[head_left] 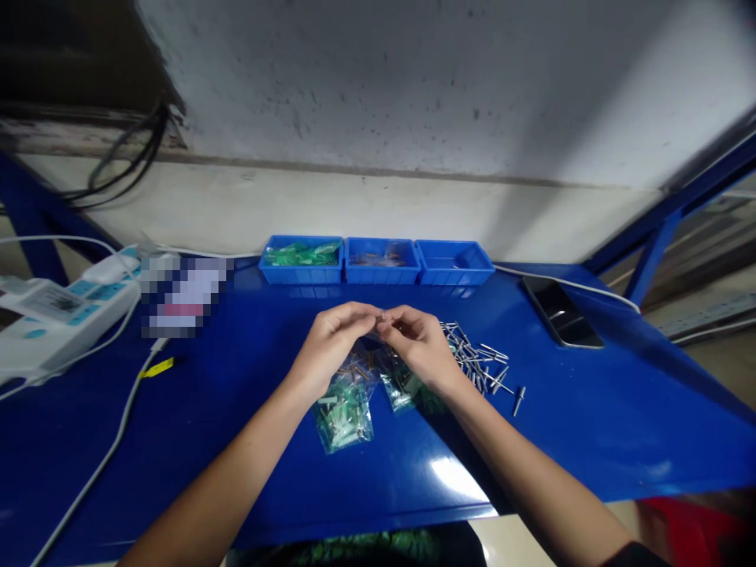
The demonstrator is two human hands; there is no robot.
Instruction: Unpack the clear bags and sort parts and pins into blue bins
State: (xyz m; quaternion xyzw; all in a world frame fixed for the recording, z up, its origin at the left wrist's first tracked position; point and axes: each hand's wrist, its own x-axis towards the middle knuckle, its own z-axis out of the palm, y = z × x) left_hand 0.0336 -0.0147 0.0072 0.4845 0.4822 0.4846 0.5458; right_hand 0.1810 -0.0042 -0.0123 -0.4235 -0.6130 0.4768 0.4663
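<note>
My left hand (pixel 334 342) and my right hand (pixel 420 345) meet above the middle of the table, thumbs and fingertips pinched together. Between them is the edge of a clear plastic bag (pixel 383 316), mostly hidden by the fingers. Just below lies clear plastic with brownish, thin pieces (pixel 356 367); whether it belongs to the pinched bag I cannot tell. A clear bag of green and white pieces (pixel 343 417) rests nearer me. Another small bag (pixel 399 391) is partly under my right hand. Beside that hand spreads a pile of silver pop rivets (pixel 472 358).
Three blue bins stand along the wall: one with green packets (pixel 302 273), one with brownish packets (pixel 382 274), and a right-hand bin (pixel 456 276). A phone (pixel 561 313) lies at right. A white power strip (pixel 64 315) and cable (pixel 121 429) occupy the left.
</note>
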